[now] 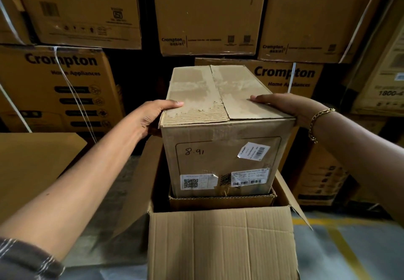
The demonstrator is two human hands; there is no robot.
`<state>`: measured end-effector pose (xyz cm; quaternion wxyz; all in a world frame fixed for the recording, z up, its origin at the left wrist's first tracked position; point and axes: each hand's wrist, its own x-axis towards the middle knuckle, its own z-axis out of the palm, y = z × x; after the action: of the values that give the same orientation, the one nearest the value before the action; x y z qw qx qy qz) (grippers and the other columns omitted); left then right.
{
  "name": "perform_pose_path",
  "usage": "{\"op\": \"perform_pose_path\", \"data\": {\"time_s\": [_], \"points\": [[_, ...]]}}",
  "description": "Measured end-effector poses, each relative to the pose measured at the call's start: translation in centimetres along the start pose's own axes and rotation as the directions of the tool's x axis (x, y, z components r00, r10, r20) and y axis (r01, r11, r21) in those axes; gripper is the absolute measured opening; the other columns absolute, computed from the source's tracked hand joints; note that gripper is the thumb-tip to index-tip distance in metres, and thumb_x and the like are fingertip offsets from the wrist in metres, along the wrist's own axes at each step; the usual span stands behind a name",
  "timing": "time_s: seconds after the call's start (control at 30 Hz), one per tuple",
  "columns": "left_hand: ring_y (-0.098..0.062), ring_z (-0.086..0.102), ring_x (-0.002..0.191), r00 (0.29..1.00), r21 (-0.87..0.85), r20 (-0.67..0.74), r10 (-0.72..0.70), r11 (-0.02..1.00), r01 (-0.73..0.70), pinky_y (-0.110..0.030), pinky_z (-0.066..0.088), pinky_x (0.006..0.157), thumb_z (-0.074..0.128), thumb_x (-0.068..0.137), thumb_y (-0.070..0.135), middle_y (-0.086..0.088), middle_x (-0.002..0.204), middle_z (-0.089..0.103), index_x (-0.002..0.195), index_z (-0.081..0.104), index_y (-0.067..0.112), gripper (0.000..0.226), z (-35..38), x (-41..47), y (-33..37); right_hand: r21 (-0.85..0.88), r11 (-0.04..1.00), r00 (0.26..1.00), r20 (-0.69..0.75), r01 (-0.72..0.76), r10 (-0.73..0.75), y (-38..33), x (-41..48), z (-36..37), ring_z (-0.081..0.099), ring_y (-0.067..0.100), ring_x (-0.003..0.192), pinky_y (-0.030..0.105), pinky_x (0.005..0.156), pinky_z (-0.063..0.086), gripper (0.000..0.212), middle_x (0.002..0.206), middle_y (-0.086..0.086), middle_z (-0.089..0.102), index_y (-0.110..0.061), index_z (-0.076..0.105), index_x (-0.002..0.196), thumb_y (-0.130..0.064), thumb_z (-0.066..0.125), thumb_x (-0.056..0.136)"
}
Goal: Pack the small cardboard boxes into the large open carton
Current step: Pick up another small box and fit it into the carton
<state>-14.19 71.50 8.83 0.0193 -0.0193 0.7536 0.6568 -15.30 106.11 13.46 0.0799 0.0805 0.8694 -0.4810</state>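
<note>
Head cam: we've got both hands, left hand (153, 117) and right hand (290, 107), clamped on a small box (220, 144), half-lowered into the open carton (220, 242) over another box (220, 202). Probably midway.

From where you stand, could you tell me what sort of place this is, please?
Most likely a warehouse or stockroom for home appliances: branded cartons stacked high as a wall, some bound with white strapping, and yellow floor lines beside the open carton.
</note>
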Motion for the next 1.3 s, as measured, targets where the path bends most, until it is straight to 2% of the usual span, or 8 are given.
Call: {"op": "perform_pose_path", "data": {"time_s": [0.27,0.43,0.57,0.7,0.8,0.97,1.17,1.3], "points": [[-0.029,0.061,0.118,0.989,0.044,0.03,-0.148,0.988,0.146,-0.051,0.035,0.113,0.092,0.035,0.063,-0.005,0.114,0.074,0.095,0.081,0.023,0.072,-0.3,2.0,-5.2,-0.008,0.995,0.995,0.009,-0.099,0.099,3.8,0.9,2.8,0.073,0.031,0.092,0.043,0.081,0.061,0.08,0.107,0.013,0.072,-0.01,0.062,0.12,-0.068,0.079,0.068],[-0.023,0.069,0.1,0.976,0.028,0.032,-0.215,0.976,0.214,-0.033,0.051,0.092,0.082,0.076,0.03,-0.01,0.113,0.074,0.107,0.073,0.013,0.037,1.4,1.6,-7.6,0.014,0.995,0.994,0.028,-0.103,0.102,7.2,2.3,5.5,0.069,0.028,0.092,0.037,0.078,0.06,0.069,0.105,0.013,0.069,-0.006,0.06,0.115,-0.062,0.076,0.077],[-0.012,0.064,0.09,0.981,0.198,-0.035,-0.189,0.961,0.192,-0.019,0.045,0.069,0.075,0.087,0.018,-0.002,0.118,0.069,0.123,0.064,0.015,0.038,3.4,1.4,-10.7,-0.107,0.994,1.0,0.012,0.003,-0.002,10.6,4.1,8.5,0.064,0.017,0.089,0.029,0.071,0.053,0.059,0.106,0.007,0.065,-0.011,0.055,0.125,-0.055,0.07,0.088],[-0.02,0.057,0.118,0.988,0.754,0.013,-0.152,0.651,0.09,-0.032,0.046,0.097,0.077,0.079,0.041,0.005,0.137,0.058,0.135,0.058,0.028,0.06,5.3,1.5,-15.1,-0.622,0.765,0.986,0.098,0.167,-0.136,14.7,4.9,12.2,0.053,0.026,0.126,0.039,0.105,0.045,0.054,0.14,0.008,0.056,-0.017,0.055,0.137,-0.047,0.063,0.091],[-0.024,0.039,0.135,0.982,0.938,0.116,-0.149,0.341,-0.059,-0.04,0.039,0.108,0.061,0.086,0.053,0.002,0.151,0.043,0.145,0.049,0.028,0.066,6.4,1.0,-17.2,-0.731,0.639,0.971,0.196,0.239,-0.139,16.4,4.2,14.5,0.051,0.028,0.129,0.042,0.1,0.045,0.05,0.142,0.005,0.053,-0.018,0.052,0.137,-0.045,0.053,0.095],[-0.023,0.033,0.14,0.981,0.951,0.172,-0.093,0.274,-0.141,-0.04,0.037,0.11,0.056,0.088,0.056,0.0,0.155,0.038,0.149,0.043,0.024,0.07,6.2,1.2,-17.8,-0.691,0.686,0.974,0.16,0.226,-0.16,17.6,4.2,14.8,0.05,0.025,0.132,0.044,0.101,0.049,0.066,0.143,0.002,0.051,-0.021,0.048,0.138,-0.064,0.05,0.088],[-0.031,0.03,0.14,0.98,0.976,0.181,-0.082,0.139,-0.168,-0.045,0.041,0.108,0.044,0.075,0.088,-0.006,0.155,0.034,0.152,0.033,0.021,0.102,7.2,0.1,-17.8,-0.717,0.679,0.986,0.136,0.162,-0.091,16.7,3.5,16.5,0.034,0.032,0.143,0.052,0.112,0.036,0.126,0.158,0.005,0.032,-0.016,0.033,0.152,-0.101,0.043,0.059],[-0.033,0.031,0.138,0.976,0.978,0.196,-0.092,0.094,-0.188,-0.048,0.042,0.106,0.047,0.063,0.096,-0.006,0.155,0.033,0.152,0.03,0.024,0.116,7.8,-0.2,-18.3,-0.727,0.669,0.987,0.151,0.153,-0.061,15.4,3.3,17.0,0.029,0.04,0.145,0.058,0.113,0.032,0.12,0.158,0.01,0.031,-0.02,0.035,0.149,-0.097,0.051,0.058]]}}
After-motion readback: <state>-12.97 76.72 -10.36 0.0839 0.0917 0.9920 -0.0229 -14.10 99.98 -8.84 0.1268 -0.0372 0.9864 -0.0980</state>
